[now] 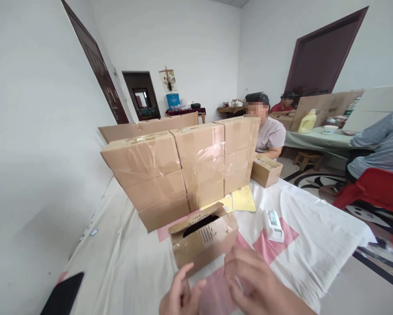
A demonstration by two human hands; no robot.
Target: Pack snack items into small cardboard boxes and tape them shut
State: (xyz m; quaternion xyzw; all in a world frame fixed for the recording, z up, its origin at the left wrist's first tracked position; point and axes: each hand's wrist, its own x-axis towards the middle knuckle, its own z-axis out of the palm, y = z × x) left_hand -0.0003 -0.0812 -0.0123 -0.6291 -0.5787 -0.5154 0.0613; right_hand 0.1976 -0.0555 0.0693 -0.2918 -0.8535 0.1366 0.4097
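Note:
My left hand (180, 293) is at the bottom of the head view, its index finger and thumb apart, with nothing visible between them. To its right my right hand (254, 280) has its fingers curled towards the thumb. A pale glint shows by that thumb, but whatever it holds, if anything, I cannot make out. Just beyond both hands lies a small cardboard box (203, 247) with its top flap partly raised and a dark gap inside. A white device (273, 226) with a greenish top rests on the cloth further right.
A wall of taped cardboard boxes (203, 162) stands across the table, with yellow sheets (244, 199) at its foot. Another box (267, 170) is at the right edge. A dark phone-like slab (63, 295) lies at lower left. A person (271, 133) sits behind the boxes.

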